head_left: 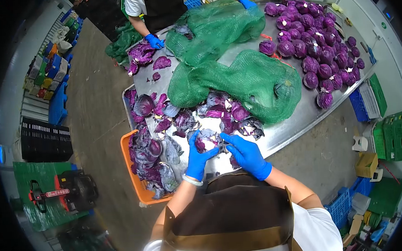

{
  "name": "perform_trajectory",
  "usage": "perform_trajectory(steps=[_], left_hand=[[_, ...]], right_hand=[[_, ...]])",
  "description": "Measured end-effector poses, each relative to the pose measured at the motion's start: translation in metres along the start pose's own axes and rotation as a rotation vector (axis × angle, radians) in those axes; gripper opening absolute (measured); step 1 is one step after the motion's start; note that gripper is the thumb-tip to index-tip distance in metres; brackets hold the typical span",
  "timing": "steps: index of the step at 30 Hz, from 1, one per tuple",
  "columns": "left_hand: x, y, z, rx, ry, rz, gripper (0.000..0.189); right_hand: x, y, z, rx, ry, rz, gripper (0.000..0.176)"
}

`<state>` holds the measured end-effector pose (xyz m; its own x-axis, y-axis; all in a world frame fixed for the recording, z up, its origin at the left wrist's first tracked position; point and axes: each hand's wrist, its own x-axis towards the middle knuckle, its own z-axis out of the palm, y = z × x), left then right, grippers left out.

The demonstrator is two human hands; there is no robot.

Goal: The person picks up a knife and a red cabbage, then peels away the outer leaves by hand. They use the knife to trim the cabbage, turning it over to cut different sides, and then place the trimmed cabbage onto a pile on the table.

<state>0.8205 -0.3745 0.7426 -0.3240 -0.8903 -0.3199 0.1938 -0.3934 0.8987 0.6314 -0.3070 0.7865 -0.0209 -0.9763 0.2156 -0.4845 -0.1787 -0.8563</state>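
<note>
A red cabbage [207,140] with dull outer leaves and a pale patch is between my blue-gloved hands, low over the near edge of the metal table [274,139]. My left hand [198,156] grips its left and near side, thumb across the front. From the right, my right hand [247,154] closes its fingers on the outer leaves; the fingertips are partly hidden. Loose purple leaves [216,112] lie just beyond the cabbage. An orange crate [126,163], full of stripped cabbage leaves [148,151], stands to the left.
Green mesh sacks [253,84] cover the table's middle. Trimmed cabbages [317,42] are piled at right. Across the table, a co-worker's gloved hands [155,41] handle a sack and leaves. A red pallet jack [61,192] and black crates [46,139] stand at left.
</note>
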Motion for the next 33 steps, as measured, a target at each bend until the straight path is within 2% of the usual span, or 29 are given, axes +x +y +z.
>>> perform_trajectory(steps=[2,5,8,9,11,12,15,17,18,19,21,23,24,25,26,30,33], left_hand=[[0.003,-0.010,-0.001,0.176,0.065,0.131,0.096],[0.007,-0.028,-0.007,0.301,0.126,0.227,0.095],[0.010,-0.031,-0.009,0.355,0.143,0.205,0.097],[0.009,-0.031,-0.007,0.435,0.129,0.258,0.097],[0.004,-0.033,0.001,0.590,0.108,0.373,0.099],[-0.001,-0.035,0.002,0.622,0.037,0.405,0.101],[0.000,-0.031,0.001,0.467,-0.035,0.393,0.102],[0.007,-0.015,-0.009,0.258,-0.072,0.352,0.104],[0.009,-0.004,-0.010,0.139,-0.080,0.331,0.103],[0.014,0.001,-0.016,0.201,-0.048,0.403,0.102],[0.013,0.020,-0.012,0.265,0.034,0.416,0.100],[0.017,0.014,-0.011,0.142,0.062,0.380,0.093],[0.019,0.010,-0.009,0.078,0.074,0.360,0.090],[0.018,0.008,-0.009,0.182,0.094,0.386,0.082],[0.018,0.009,-0.008,0.202,0.075,0.362,0.081],[0.016,0.018,-0.012,0.152,-0.023,0.353,0.065],[0.013,0.026,-0.022,0.187,-0.044,0.316,0.045]], right_hand=[[0.009,-0.005,0.006,-0.087,-0.028,0.021,0.045],[0.016,-0.014,0.015,-0.261,-0.144,0.125,0.051],[0.018,-0.004,0.029,-0.334,-0.035,0.061,0.042],[0.019,0.003,0.034,-0.355,-0.003,0.051,0.038],[0.032,0.040,0.045,-0.288,0.201,0.174,0.029],[0.045,0.042,0.032,-0.270,0.133,0.363,0.024],[0.045,0.051,0.027,-0.154,0.068,0.202,0.025],[0.052,0.073,0.018,0.006,0.006,0.464,0.032],[0.061,0.079,0.014,-0.079,0.040,0.406,0.047],[0.062,0.078,0.017,-0.046,0.099,0.354,0.053],[0.058,0.060,0.029,0.032,0.204,0.255,0.066],[0.053,0.037,0.032,0.677,-0.154,0.664,0.078],[0.052,0.023,0.036,0.764,-0.175,0.670,0.076],[0.050,0.016,0.040,0.849,-0.196,0.678,0.075],[0.050,0.023,0.040,0.897,-0.210,0.694,0.072],[0.046,0.026,0.032,0.724,-0.207,0.668,0.070],[0.045,0.028,0.020,0.631,-0.344,0.614,0.070]])
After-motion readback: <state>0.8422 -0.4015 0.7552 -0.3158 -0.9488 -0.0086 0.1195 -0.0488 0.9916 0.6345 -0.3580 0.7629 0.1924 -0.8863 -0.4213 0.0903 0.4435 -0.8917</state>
